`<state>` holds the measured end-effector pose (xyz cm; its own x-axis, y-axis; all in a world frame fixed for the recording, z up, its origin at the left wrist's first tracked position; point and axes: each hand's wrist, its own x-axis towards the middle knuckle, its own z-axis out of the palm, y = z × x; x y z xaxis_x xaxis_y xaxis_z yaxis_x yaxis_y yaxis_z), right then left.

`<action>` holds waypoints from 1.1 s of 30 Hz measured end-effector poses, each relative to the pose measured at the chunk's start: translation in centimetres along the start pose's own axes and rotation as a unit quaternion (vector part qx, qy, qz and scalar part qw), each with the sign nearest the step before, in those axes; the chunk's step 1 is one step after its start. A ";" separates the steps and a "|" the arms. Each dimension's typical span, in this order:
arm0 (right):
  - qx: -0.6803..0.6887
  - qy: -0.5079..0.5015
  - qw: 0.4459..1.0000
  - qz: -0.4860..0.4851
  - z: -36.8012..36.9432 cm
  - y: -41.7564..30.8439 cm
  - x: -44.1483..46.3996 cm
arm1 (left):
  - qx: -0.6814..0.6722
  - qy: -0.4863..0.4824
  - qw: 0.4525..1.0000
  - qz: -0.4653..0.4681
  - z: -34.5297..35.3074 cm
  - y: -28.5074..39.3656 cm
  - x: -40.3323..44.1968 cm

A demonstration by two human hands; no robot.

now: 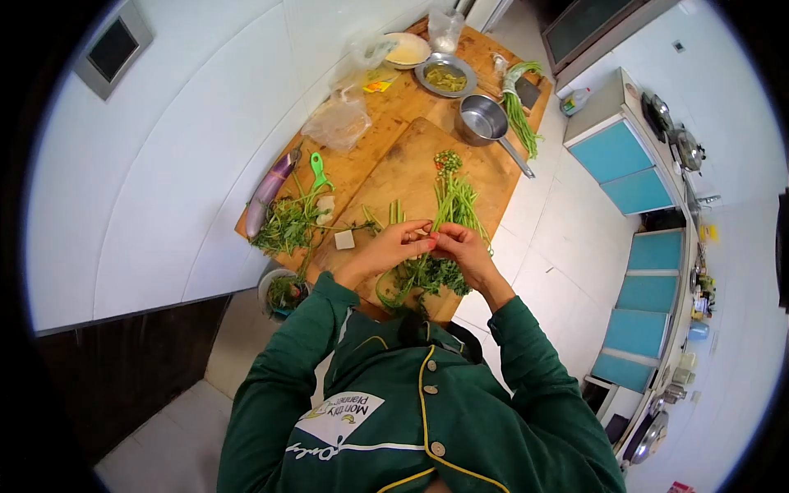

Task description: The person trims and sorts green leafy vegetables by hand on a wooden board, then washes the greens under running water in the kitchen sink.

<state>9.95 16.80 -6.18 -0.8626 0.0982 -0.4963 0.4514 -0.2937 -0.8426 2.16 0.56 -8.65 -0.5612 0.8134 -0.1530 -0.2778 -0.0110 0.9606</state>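
Note:
My left hand point(393, 248) and my right hand point(465, 253) meet over the front of the cutting board point(403, 177). The fingertips of both are pinched together on a thin green stalk, mostly hidden by the fingers. Just beyond them lies a bunch of green stalks point(457, 201) that looks like celery, roots or cut ends pointing away. Leafy tops point(431, 275) spread under and in front of my hands. A small pale block point(344, 239) sits left of my left hand. Further left is a pile of picked leaves and stems point(288, 223).
On the wooden table are an eggplant point(267, 197), a green peeler point(319, 171), a plastic bag point(339, 123), a saucepan point(482, 121), a metal plate of food point(445, 76), a bowl point(407, 51) and tied long beans point(518, 115). A bin point(275, 289) stands below the left edge.

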 end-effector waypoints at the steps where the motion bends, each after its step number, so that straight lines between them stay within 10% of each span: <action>1: 0.010 -0.018 1.000 -0.011 0.4 -1.0 -0.6 | -0.005 -0.026 1.000 -0.010 0.1 0.0 0.4; 18: -0.091 -0.141 0.985 -0.029 0.8 -4.7 -2.4 | -0.128 -0.009 0.990 -0.063 1.9 6.5 0.3; 26: -0.027 -0.095 0.990 -0.096 0.1 -8.9 -3.2 | -0.125 -0.138 0.973 -0.138 1.0 7.1 -1.7; 33: -0.020 -0.051 0.993 -0.100 -0.7 -8.6 -2.9 | -0.107 -0.052 0.988 -0.099 1.8 8.2 -2.9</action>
<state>8.74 19.67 2.40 -0.9538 0.0540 -0.2955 0.2748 -0.2402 -0.9310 2.89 -0.88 0.04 -0.4003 0.8669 -0.2971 -0.5383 0.0400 0.8418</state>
